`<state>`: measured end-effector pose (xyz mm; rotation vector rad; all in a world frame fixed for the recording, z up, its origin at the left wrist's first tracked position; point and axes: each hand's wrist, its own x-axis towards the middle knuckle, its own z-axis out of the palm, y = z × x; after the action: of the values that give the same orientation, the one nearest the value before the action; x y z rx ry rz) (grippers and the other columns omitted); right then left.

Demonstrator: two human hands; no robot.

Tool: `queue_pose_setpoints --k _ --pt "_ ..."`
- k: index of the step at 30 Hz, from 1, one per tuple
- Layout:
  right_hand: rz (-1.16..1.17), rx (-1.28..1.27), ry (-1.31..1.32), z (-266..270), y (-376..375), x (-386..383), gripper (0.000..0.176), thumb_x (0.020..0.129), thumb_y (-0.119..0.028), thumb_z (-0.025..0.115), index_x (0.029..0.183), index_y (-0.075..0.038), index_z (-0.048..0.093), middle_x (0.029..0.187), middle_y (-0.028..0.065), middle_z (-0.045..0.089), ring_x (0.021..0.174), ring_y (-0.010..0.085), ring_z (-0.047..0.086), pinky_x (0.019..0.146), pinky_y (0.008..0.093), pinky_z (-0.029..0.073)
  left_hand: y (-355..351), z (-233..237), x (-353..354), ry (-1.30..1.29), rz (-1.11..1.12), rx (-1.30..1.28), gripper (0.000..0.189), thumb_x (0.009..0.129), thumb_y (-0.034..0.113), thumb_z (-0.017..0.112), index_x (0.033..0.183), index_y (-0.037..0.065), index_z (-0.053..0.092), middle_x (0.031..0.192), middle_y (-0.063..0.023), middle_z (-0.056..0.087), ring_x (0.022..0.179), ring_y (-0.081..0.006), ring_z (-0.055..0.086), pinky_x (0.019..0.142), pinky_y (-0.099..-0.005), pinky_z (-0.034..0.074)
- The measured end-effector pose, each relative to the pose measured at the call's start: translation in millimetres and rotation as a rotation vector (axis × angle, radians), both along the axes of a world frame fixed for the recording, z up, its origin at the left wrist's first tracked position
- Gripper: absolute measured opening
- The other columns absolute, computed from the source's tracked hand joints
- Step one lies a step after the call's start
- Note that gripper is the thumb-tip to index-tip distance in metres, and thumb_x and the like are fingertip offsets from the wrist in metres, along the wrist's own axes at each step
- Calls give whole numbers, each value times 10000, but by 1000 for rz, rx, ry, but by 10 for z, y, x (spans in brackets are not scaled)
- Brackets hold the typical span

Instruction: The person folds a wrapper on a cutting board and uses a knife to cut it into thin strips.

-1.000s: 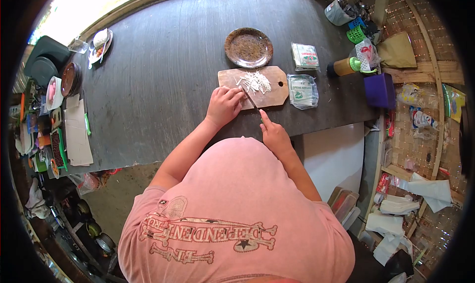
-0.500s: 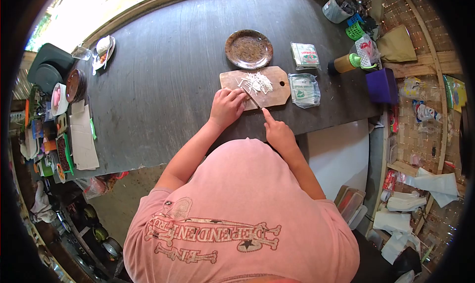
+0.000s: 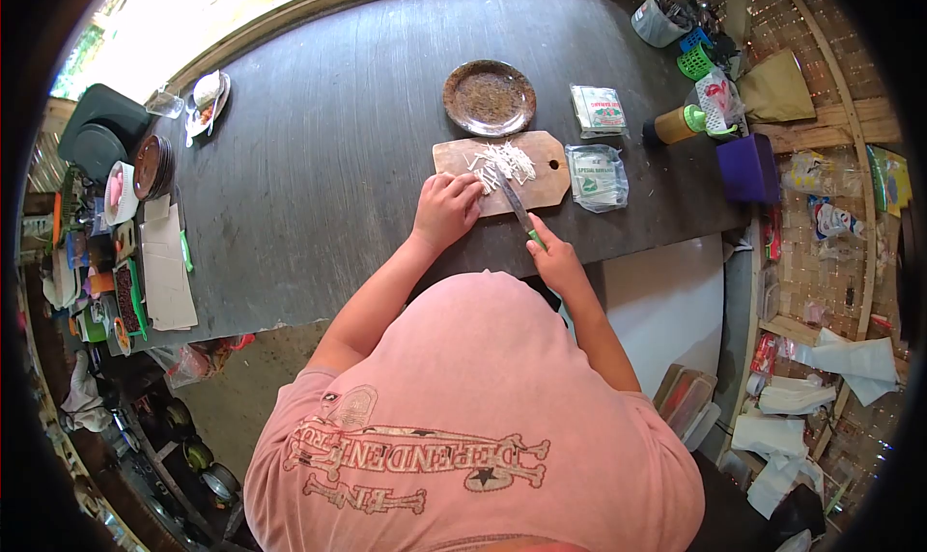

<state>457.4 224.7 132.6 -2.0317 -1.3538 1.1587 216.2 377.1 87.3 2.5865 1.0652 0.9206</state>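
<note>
On the wooden cutting board (image 3: pixel 550 187) lies a pile of thin white strips (image 3: pixel 512 163). My left hand (image 3: pixel 448 208) rests on the board's near left part, fingers bent and drawn together at the strips' edge; whatever lies under the fingertips is hidden. A knife (image 3: pixel 516 202) with a green handle is in my right hand (image 3: pixel 558 258), its blade slanting over the board and its tip at the strips. Just beyond the board sits a brown speckled plate (image 3: pixel 490 98). Two plastic-wrapped packets, one white (image 3: pixel 599 111) and one greenish (image 3: pixel 598 177), lie to the right.
A green-capped bottle (image 3: pixel 674 125), a purple container (image 3: pixel 746 169) and baskets line the table's right end. At the left stand stacked brown plates (image 3: pixel 153 166), a white basket (image 3: pixel 120 193) and flat cardboard (image 3: pixel 166 267). A small plate with food (image 3: pixel 207 103) is at the far left.
My right hand has shifted slightly right and the knife has swung, so its blade and green handle now show more fully. My left hand remains in nearly the same place on the board.
</note>
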Motion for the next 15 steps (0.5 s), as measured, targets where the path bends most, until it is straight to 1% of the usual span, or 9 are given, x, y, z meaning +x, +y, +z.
queue_pose_setpoints --k 1,2,4,5,7,11,13,15 --pt "40 69 -87 45 4 -20 612 1099 -279 658 1691 -262 503 1054 318 766 1002 520 761 876 570 586 7 7 2 5 -2 3 350 887 193 792 1236 164 772 1304 7 744 1158 -248 675 1086 -462 520" --pt "40 70 -86 72 12 -38 612 1099 -279 658 1691 -262 503 1054 318 766 1002 520 761 876 570 586 13 -1 6 6 -2 3 350 887 193 792 1236 164 772 1304 7 744 1158 -248 675 1086 -462 520" --pt "74 88 -152 97 8 -81 596 1099 -283 649 1679 -266 513 1020 334 754 991 568 712 859 633 560 14 -26 4 -21 10 -8 370 890 188 789 1258 163 762 1302 0 748 1153 -255 681 1086 -465 519" --pt "73 87 -151 97 10 -95 596 1099 -283 649 1679 -266 513 1020 334 754 991 568 712 859 633 560 22 -29 0 -19 9 -8 370 890 188 789 1258 163 762 1302 0 748 1153 -255 681 1086 -465 519" --pt "119 97 -186 93 12 -112 592 1099 -282 645 1676 -265 513 984 321 760 945 559 729 827 645 559 30 -34 -3 -61 13 -57 433 882 195 795 1306 144 726 1295 -29 753 1137 -274 688 1085 -470 518" --pt "144 131 -189 65 26 -140 587 1098 -277 645 1670 -250 519 962 315 763 933 552 736 814 651 563 21 -25 4 -93 36 -72 495 873 210 808 1345 122 686 1278 -62 755 1140 -292 692 1083 -475 518" --pt "169 124 -221 41 50 -143 590 1096 -273 649 1670 -239 517 942 317 764 913 549 741 809 654 571 19 10 -1 -164 58 -171 527 866 218 819 1356 103 664 1246 -80 752 1143 -304 691 1077 -475 517" --pt "174 112 -228 66 68 -151 593 1095 -272 650 1671 -237 515 938 319 764 904 550 742 804 657 570 17 -6 -10 -195 60 -217 512 867 220 821 1345 106 676 1245 -76 746 1135 -305 689 1074 -475 517"
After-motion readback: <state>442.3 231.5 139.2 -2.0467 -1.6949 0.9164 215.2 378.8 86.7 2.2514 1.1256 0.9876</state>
